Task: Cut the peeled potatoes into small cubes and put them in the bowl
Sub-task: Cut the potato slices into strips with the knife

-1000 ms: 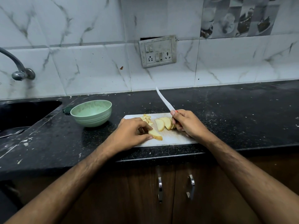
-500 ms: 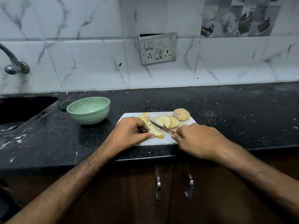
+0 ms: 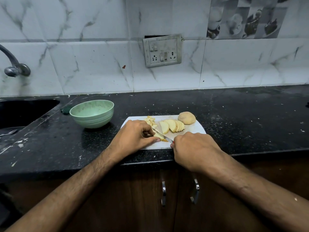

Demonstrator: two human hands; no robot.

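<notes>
A white cutting board (image 3: 194,130) lies on the black counter. On it are a fan of potato slices (image 3: 172,125), a small heap of cut pieces (image 3: 150,120) and a whole peeled potato (image 3: 186,118). My left hand (image 3: 133,137) pinches a potato slice (image 3: 158,137) flat on the board. My right hand (image 3: 194,150) grips a knife (image 3: 163,135) by its red handle; the blade lies across that slice. The green bowl (image 3: 92,113) stands left of the board, with no potato visible inside.
A black sink (image 3: 25,111) with a tap (image 3: 12,64) sits at the far left. A wall socket panel (image 3: 162,50) is on the tiled wall behind. Cabinet doors with metal handles (image 3: 163,193) are below the counter's front edge.
My right hand swung the knife down from pointing up at the wall and laid the blade on the slice held by my left hand. The whole potato came into view.
</notes>
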